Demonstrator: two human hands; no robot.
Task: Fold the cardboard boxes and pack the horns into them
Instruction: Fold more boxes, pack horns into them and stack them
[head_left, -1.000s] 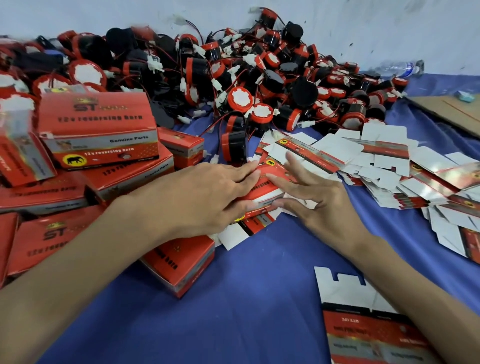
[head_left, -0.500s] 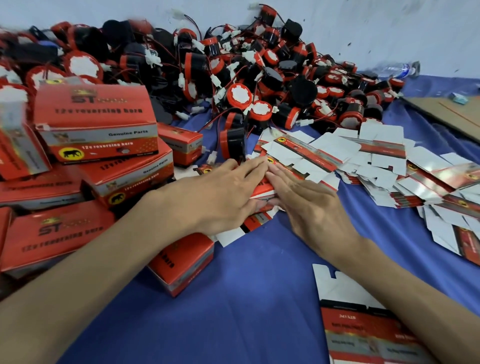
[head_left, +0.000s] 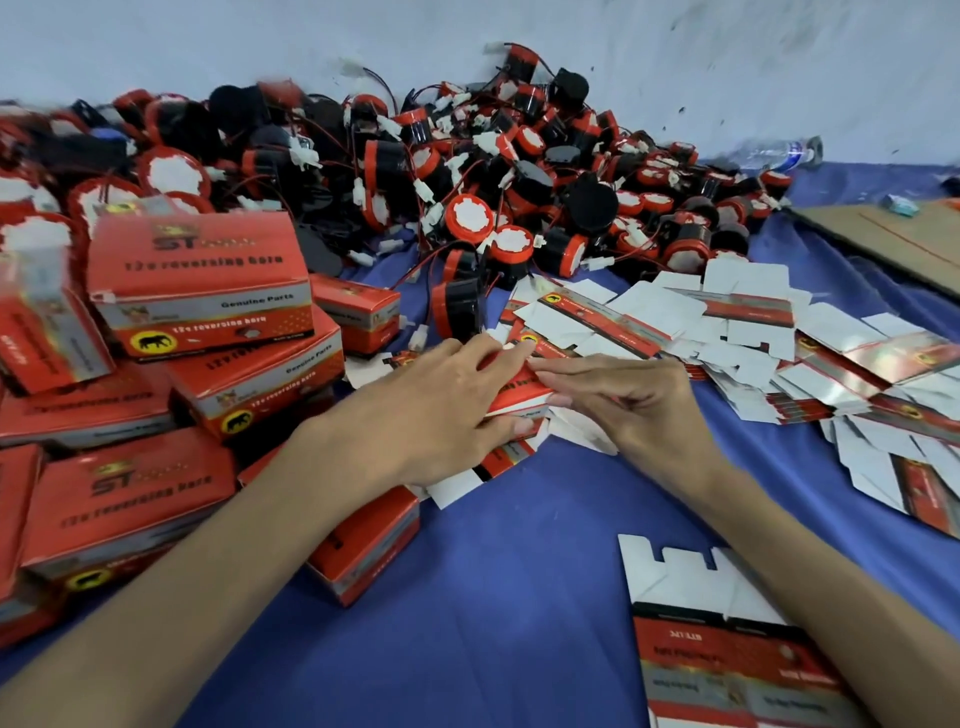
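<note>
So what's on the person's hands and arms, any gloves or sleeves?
Nothing is worn: the left hand and right hand are bare, without gloves, rings or watch. Both forearms are bare to the frame edge; no sleeve shows. Fingernails are short and unpainted.

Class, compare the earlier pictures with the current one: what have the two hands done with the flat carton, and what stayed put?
The right hand went from flat, spread fingers to curled fingers pinching the red flat carton. The left hand kept pressing on it. The horn pile, the folded boxes and the spread flat cartons stayed put.
</note>
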